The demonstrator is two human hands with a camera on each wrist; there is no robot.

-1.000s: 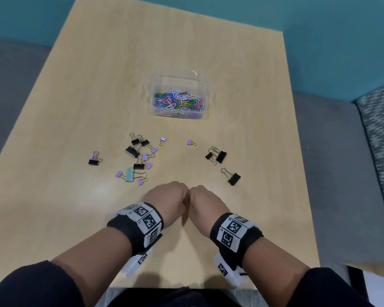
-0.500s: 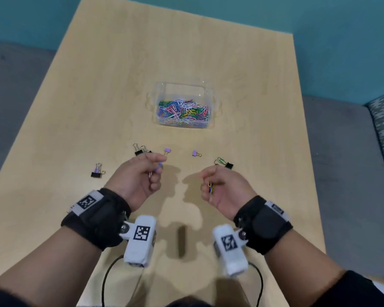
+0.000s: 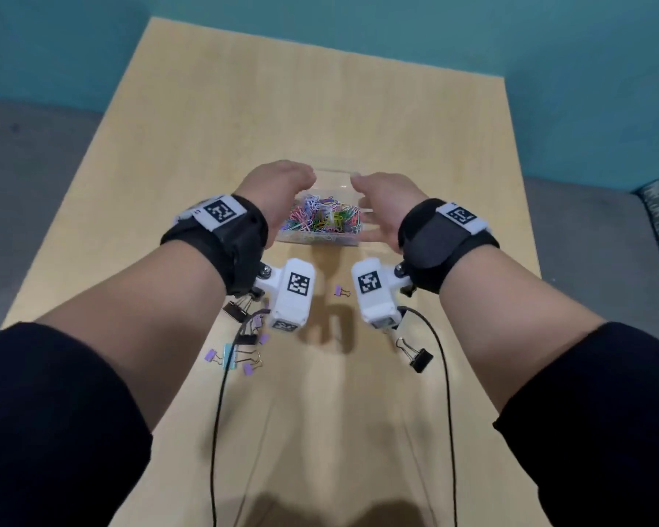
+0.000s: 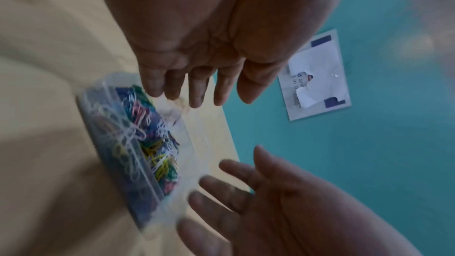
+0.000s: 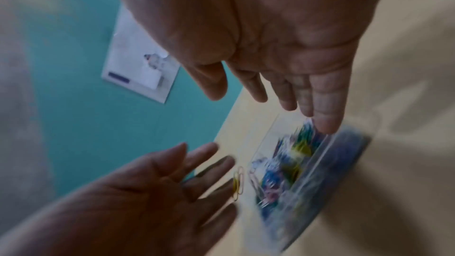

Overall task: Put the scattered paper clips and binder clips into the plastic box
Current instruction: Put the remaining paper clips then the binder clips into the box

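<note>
The clear plastic box (image 3: 317,239) stands mid-table, holding a heap of coloured paper clips (image 3: 322,216). Both my hands hover over it, palms facing each other. My left hand (image 3: 278,188) is above the box's left end and my right hand (image 3: 385,195) above its right end. The wrist views show the fingers of both hands (image 4: 194,89) (image 5: 290,92) straight and spread, holding nothing. A loose yellow and pink paper clip (image 5: 238,182) is in the air just off the left fingertips, beside the box (image 5: 307,164). Binder clips lie on the table nearer me: a small purple one (image 3: 342,291), a black one (image 3: 419,358) and a cluster (image 3: 244,349).
The wooden table (image 3: 320,108) stretches beyond the box to a teal wall (image 3: 358,24). A white paper sheet (image 4: 317,75) hangs on that wall. Black cables (image 3: 447,412) trail from the wrist cameras over the near table. Grey floor lies on both sides.
Both hands, which were curled around picked-up clips low over the table, have moved forward over the box and spread their fingers. The clips have left the hands.
</note>
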